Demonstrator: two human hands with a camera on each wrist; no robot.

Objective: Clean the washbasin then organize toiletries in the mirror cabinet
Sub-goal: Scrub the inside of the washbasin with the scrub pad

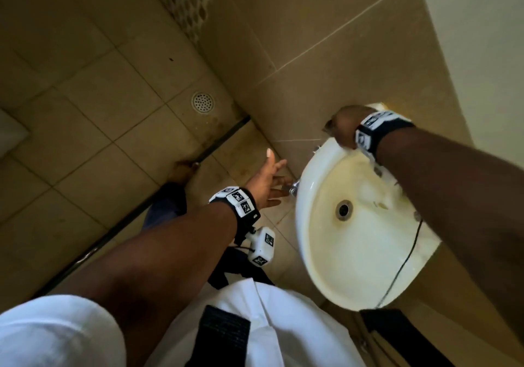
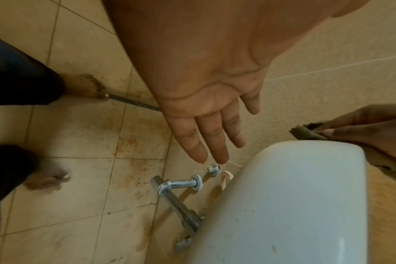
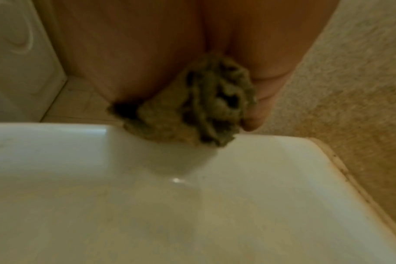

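Right hand (image 1: 344,128), upper right of frame: fingers bunched round a drab scouring cloth (image 3: 192,109), pressed on the washbasin (image 1: 326,253) rim. Left hand (image 1: 265,182), centre: spread, empty. Cloth: likely soft, light, wad-held. Basin: probably rigid, glazed, slippery.
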